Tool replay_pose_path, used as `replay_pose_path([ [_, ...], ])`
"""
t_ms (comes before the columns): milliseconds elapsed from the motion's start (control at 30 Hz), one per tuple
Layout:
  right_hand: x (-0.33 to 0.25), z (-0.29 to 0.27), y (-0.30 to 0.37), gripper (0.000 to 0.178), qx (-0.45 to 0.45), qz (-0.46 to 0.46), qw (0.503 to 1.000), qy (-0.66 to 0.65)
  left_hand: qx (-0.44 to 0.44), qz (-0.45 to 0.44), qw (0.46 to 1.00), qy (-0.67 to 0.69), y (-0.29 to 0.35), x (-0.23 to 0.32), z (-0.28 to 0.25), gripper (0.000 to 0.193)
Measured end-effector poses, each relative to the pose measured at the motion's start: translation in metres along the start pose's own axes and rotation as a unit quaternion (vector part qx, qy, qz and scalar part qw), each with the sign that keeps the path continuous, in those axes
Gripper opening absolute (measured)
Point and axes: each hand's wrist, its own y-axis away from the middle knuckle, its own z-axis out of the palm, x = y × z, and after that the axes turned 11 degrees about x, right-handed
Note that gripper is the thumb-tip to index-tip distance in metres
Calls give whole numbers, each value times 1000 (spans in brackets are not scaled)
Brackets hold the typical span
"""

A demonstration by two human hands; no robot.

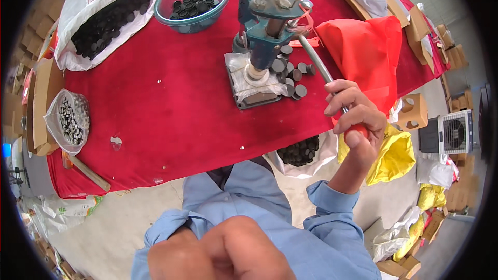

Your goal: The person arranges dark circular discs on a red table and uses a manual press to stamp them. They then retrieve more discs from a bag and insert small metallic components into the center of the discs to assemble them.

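Observation:
My right hand (360, 116) is wrapped round the red-tipped end of a steel press lever (317, 59). That lever slants up to a green hand press (267, 31) standing on the red-covered table. Under the press's ram, a pale round tip meets a base plate (241, 91) wrapped in clear plastic; any part beneath the tip is hidden. Black round caps (291, 72) lie loose beside the base. Close to the camera, my left hand (218, 251) is curled in front of my chest. Whatever its fingers hold, if anything, cannot be made out.
A teal bowl (192, 26) and a white sack (111, 31) contain black caps. Small metal parts fill a plastic bag (70, 119) at left, near a hammer handle (88, 172). An open sack (301, 153) of black pieces sits below the front edge. A red bag (363, 62) lies right.

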Motion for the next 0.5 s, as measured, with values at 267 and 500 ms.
replay_pose_path([
  [267, -1, 13, -60, 48, 74, -57, 975, -200, -81, 25, 996, 26, -6, -13, -18, 25],
  [500, -18, 35, -129, 44, 90, -23, 987, -133, 60, 35, 997, -37, 6, -15, 9, 26],
])
